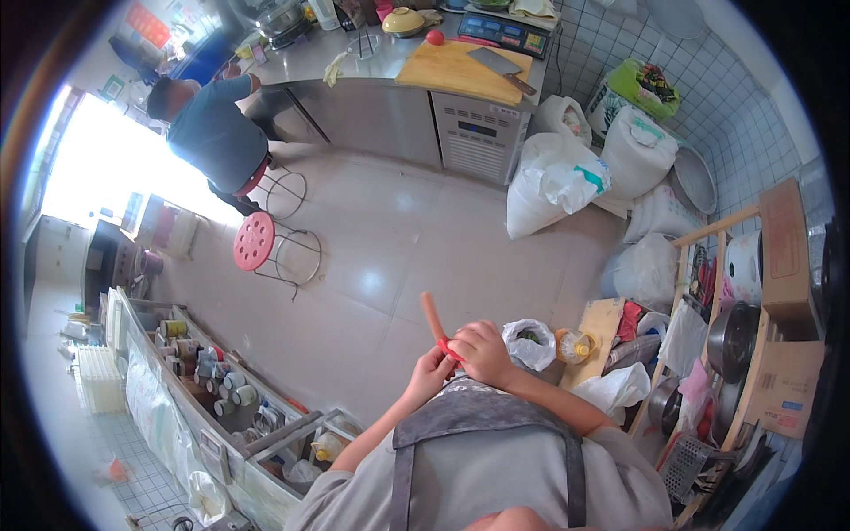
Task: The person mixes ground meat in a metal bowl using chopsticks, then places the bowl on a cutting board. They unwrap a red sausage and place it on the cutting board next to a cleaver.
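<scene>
A long, thin sausage [432, 314], orange-brown in colour, sticks up and forward from the two hands, which meet in front of the grey apron [488, 415]. Around its lower end is a red wrapper [451, 349]. My left hand [428, 377] pinches the wrapper from below and to the left. Over the wrapper from the right curls my right hand [479, 352], with its fingers bent. The lowest part of the wrapper is partly hidden by the fingers.
A person [219, 133] sits on a stool at the steel counter [292, 63]; a pink stool [254, 241] stands behind. A cleaver [498, 63] lies on a wooden board [431, 63]. White sacks [551, 179] and a wooden rack [717, 222] are at right, a shelf with jars [232, 451] at left.
</scene>
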A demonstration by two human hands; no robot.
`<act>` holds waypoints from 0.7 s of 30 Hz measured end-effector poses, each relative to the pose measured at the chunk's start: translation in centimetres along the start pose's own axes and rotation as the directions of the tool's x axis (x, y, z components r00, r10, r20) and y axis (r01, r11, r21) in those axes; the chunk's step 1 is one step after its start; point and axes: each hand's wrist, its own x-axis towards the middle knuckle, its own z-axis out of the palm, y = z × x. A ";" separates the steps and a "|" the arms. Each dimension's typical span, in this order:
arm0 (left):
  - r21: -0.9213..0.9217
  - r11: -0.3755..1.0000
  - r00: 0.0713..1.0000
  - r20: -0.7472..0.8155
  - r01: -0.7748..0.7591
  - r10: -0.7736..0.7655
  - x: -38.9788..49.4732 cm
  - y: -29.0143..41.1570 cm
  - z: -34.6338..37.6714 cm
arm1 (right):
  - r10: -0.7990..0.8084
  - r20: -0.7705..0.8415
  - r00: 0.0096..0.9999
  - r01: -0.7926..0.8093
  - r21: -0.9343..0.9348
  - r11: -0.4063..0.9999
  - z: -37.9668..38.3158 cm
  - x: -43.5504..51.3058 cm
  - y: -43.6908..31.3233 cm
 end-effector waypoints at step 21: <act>-0.027 0.960 0.901 -0.353 -0.278 0.251 18.0 13.3 -6.3 | -0.333 -0.020 0.943 0.334 0.036 0.942 5.0 18.7 12.6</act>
